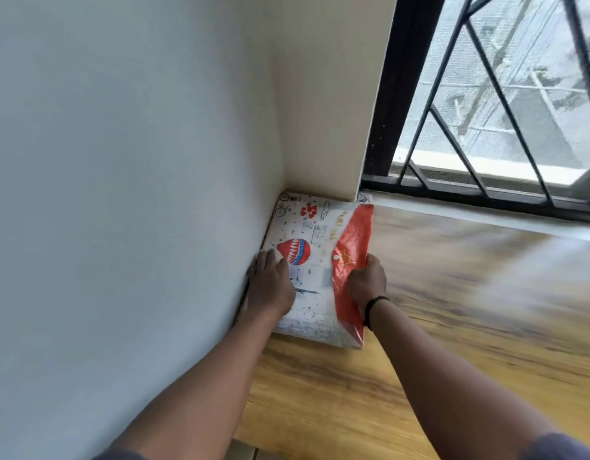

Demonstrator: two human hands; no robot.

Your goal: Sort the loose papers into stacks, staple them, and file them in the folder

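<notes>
A plastic folder (315, 240), white with a printed hot-air balloon and a red snap flap, lies flat on the wooden table (353, 393) in the corner against the wall. My left hand (270, 283) rests on its left part beside the wall, palm down, fingers fairly straight. My right hand (366, 280) grips the folder's right edge at the red flap, fingers curled over it. A black band circles my right wrist. No loose papers or stapler appear in view.
A pale wall (121, 194) runs close along the left of the folder. Behind the table stands a window (502, 111) with a black metal grille and a dark frame. The wood surface stretches right and toward me, blurred by motion.
</notes>
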